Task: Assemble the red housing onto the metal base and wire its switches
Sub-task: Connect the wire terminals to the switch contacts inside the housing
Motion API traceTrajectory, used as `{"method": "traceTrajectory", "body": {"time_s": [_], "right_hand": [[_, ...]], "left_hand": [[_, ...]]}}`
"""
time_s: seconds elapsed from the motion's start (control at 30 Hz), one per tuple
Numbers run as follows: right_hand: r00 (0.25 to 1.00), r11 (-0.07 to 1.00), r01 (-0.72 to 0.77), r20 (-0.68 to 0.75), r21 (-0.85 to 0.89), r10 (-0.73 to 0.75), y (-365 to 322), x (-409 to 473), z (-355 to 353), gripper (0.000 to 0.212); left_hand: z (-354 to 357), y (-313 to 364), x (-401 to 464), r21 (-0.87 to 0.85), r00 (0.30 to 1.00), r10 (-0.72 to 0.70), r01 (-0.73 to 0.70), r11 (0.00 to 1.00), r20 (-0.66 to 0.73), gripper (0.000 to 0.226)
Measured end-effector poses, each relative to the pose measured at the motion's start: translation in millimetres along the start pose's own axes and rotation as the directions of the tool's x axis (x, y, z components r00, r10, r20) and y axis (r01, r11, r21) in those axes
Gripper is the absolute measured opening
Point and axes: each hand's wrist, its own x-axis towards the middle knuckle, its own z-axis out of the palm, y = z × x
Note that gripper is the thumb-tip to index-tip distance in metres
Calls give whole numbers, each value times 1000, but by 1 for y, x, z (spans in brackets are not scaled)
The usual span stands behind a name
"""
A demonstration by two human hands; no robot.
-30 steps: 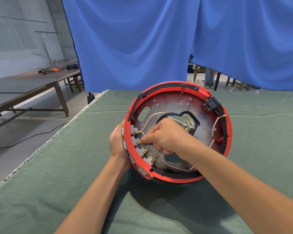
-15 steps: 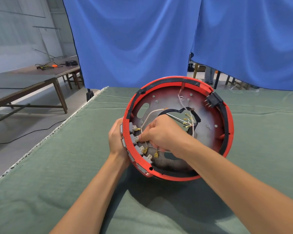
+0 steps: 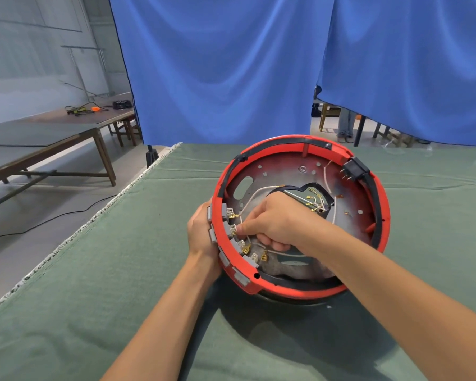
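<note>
The round red housing [image 3: 384, 215] sits tilted toward me on the green cloth, with the grey metal base [image 3: 280, 174] set inside it. A row of grey switches [image 3: 229, 229] with brass terminals lines its left inner wall. My left hand [image 3: 199, 233] grips the housing's left rim from outside. My right hand [image 3: 275, 224] reaches inside, fingers curled, and pinches a white wire [image 3: 259, 191] at the second switch's terminal. More wires with brass connectors [image 3: 315, 200] poke through the base's central opening. A black connector block [image 3: 355, 167] sits on the upper right rim.
The green cloth-covered table [image 3: 121, 270] has its left edge close by. Blue curtains [image 3: 217, 64] hang behind it. A wooden table [image 3: 66, 127] with cables stands at the far left. Chair legs and a person's legs [image 3: 345, 125] show through the curtain gap.
The housing has tilted slightly and shifted a little in my grip. My right hand has stayed at the switch row, working the wire at the second terminal.
</note>
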Motion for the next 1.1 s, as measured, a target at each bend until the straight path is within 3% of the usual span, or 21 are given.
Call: {"method": "traceTrajectory", "body": {"time_s": [0.17,0.4,0.53,0.7,0.83,1.1], "right_hand": [[999,999,38,-5,23,-38,2,2,4,21],[998,1000,10,-63,5,-9,5,4,9,33],[991,995,-23,-130,101,36,12,9,5,50],[984,989,-28,-169,145,52,15,13,5,41],[975,996,0,-223,89,20,14,15,10,32],[963,996,93,-254,4,-89,7,15,29,33]], "left_hand": [[0,5,0,-14,1000,-25,25,1000,-12,23],[-2,3,3,-63,998,-59,60,996,26,36],[2,3,3,64,996,-84,86,994,-41,25],[6,1,-3,149,988,-124,136,979,-92,39],[5,-1,-12,69,956,-292,292,954,-17,38],[2,5,-12,-151,968,-242,230,961,-68,42]]}}
